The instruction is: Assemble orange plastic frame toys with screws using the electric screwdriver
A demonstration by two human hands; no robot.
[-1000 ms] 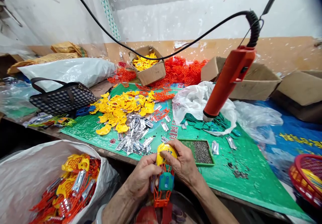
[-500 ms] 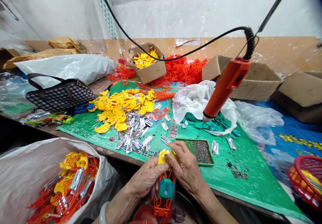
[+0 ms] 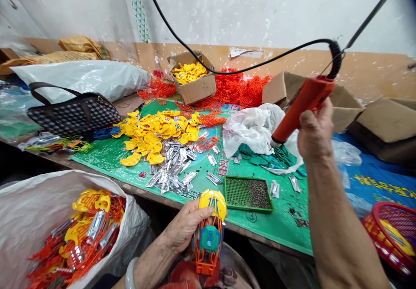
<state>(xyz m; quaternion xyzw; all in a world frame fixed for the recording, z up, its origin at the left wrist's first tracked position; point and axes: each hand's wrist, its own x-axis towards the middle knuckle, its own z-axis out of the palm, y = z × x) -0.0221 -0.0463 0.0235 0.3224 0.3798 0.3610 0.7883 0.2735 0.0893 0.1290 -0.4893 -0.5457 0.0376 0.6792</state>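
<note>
Low in the middle, my left hand [image 3: 187, 224] grips a toy vehicle [image 3: 209, 239] with a yellow front piece, a teal block and an orange frame. Its thumb lies on the yellow piece, and the fingers underneath are hidden. Raised at the right, my right hand [image 3: 316, 128] is wrapped round a red electric screwdriver [image 3: 300, 111], which hangs from a coiled black cord with its tip tilted down to the left. On the table beyond the toy is a green tray [image 3: 227, 193] holding many small screws [image 3: 260, 193] at its right side.
Yellow parts [image 3: 149, 135] and silver strips [image 3: 175, 163] lie heaped on the green mat. At lower left stands a white sack [image 3: 65, 185] of assembled pieces. Orange frames [image 3: 227, 87], a carton [image 3: 198, 90] and white plastic [image 3: 250, 128] lie behind. A red basket [image 3: 373, 228] is at right.
My right hand has left the toy's yellow piece and moved up and right to take hold of the electric screwdriver. My left hand still holds the toy.
</note>
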